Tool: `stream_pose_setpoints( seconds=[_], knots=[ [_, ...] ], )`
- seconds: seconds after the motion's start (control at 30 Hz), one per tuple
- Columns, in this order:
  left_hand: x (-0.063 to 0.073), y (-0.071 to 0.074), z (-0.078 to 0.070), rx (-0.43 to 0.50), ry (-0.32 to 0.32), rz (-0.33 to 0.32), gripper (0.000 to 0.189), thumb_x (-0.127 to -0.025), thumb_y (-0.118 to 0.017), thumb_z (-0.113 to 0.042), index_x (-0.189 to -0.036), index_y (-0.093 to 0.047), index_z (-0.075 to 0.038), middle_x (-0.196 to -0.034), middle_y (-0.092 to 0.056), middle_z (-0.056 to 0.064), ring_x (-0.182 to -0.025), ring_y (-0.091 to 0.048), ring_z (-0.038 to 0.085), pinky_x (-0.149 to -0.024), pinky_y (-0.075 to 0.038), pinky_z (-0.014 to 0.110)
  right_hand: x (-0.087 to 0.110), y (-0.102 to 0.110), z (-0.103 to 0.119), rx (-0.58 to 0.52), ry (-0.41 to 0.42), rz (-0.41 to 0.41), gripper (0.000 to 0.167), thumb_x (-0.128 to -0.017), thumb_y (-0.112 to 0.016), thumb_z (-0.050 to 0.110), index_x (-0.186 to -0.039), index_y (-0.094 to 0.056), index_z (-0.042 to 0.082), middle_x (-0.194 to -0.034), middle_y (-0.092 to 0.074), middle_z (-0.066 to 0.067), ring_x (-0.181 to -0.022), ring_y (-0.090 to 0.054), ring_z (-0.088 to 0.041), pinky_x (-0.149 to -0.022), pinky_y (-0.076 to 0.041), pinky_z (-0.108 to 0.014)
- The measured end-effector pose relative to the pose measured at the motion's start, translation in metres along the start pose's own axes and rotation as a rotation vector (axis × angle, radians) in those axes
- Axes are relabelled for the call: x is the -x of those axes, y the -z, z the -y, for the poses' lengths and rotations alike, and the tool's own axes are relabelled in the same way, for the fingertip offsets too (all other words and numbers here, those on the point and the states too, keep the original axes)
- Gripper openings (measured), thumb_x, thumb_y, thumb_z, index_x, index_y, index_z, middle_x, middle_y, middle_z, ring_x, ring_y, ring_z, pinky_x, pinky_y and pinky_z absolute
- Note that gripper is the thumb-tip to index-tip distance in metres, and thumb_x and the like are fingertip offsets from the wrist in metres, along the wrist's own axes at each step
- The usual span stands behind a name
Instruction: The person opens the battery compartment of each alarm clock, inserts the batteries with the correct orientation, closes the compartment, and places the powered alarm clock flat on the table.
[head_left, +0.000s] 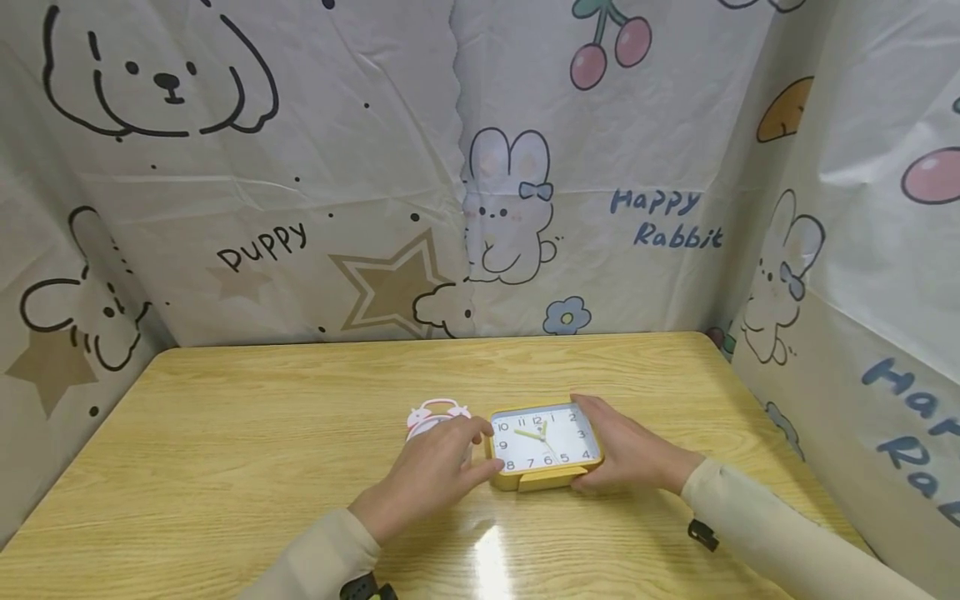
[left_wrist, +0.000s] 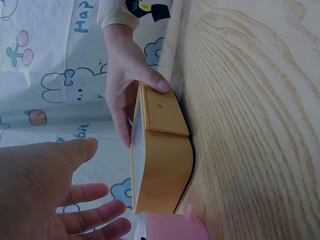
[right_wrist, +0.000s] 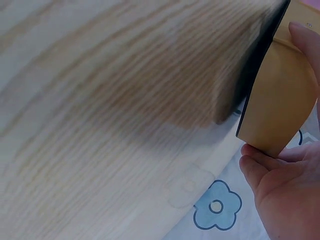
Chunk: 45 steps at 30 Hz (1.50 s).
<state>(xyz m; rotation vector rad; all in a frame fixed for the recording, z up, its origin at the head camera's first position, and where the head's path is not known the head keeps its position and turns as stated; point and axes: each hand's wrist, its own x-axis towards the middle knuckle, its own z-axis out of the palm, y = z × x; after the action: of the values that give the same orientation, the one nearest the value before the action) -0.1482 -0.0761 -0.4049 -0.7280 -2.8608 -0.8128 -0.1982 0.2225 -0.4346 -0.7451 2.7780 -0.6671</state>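
Observation:
My right hand [head_left: 630,446] grips a yellow rectangular clock [head_left: 543,450] by its right side, thumb at the lower edge and fingers round the upper one. The clock's white dial faces up towards the head camera, tilted back. At its left side my left hand [head_left: 438,462] hovers with fingers spread; in the left wrist view the fingers [left_wrist: 95,217] stand apart from the yellow case [left_wrist: 165,160]. A pink twin-bell alarm clock [head_left: 437,408] stands just behind my left hand, which partly hides it. In the right wrist view my right fingers [right_wrist: 255,167] touch the case's edge.
All this is on or over a light wood-grain table [head_left: 262,433]. A printed cloth [head_left: 375,183] with cartoon animals hangs behind it and along both sides. A bright reflection lies on the tabletop in front of the yellow clock.

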Motion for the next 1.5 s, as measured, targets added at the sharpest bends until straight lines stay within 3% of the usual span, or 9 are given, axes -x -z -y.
stream_pose_setpoints(
  seconds=[0.43,0.8,1.2,1.5],
  knots=[
    [-0.009,-0.003,0.001,-0.048,0.005,-0.016,0.036,-0.090,-0.075,-0.038,-0.114,-0.070,-0.011,-0.102,-0.073,0.006,-0.086,-0.068,0.018,-0.064,-0.050,0.028,0.002,-0.005,-0.002,0.025,-0.009,0.012,0.126,-0.069,-0.090,0.053,-0.158,-0.021,-0.002,-0.160,-0.036,-0.018,-0.143,-0.044,-0.035,-0.116,-0.038,-0.053],
    [-0.012,-0.007,0.002,-0.174,-0.011,-0.006,0.056,-0.089,-0.076,-0.044,-0.128,-0.067,-0.005,-0.120,-0.069,0.011,-0.106,-0.064,0.026,-0.084,-0.056,0.040,0.005,-0.001,-0.005,0.049,-0.001,0.041,0.131,-0.069,-0.085,0.063,-0.160,-0.017,-0.001,-0.161,-0.034,-0.020,-0.146,-0.040,-0.038,-0.118,-0.035,-0.054],
    [-0.021,-0.014,0.002,-0.239,-0.001,0.125,0.084,-0.078,-0.082,-0.056,-0.137,-0.060,0.000,-0.134,-0.063,0.016,-0.126,-0.055,0.035,-0.104,-0.045,0.050,0.008,0.011,-0.008,0.051,-0.039,0.080,0.129,-0.069,-0.087,0.059,-0.159,-0.020,-0.004,-0.161,-0.035,-0.023,-0.148,-0.037,-0.042,-0.119,-0.032,-0.056],
    [-0.022,-0.017,0.004,-0.238,0.003,0.136,0.088,-0.074,-0.085,-0.056,-0.137,-0.059,0.000,-0.135,-0.064,0.014,-0.129,-0.053,0.034,-0.107,-0.041,0.051,0.004,0.013,-0.011,0.063,-0.047,0.069,0.121,-0.068,-0.090,0.053,-0.155,-0.030,-0.006,-0.155,-0.043,-0.025,-0.143,-0.043,-0.043,-0.117,-0.036,-0.056]
  ],
)
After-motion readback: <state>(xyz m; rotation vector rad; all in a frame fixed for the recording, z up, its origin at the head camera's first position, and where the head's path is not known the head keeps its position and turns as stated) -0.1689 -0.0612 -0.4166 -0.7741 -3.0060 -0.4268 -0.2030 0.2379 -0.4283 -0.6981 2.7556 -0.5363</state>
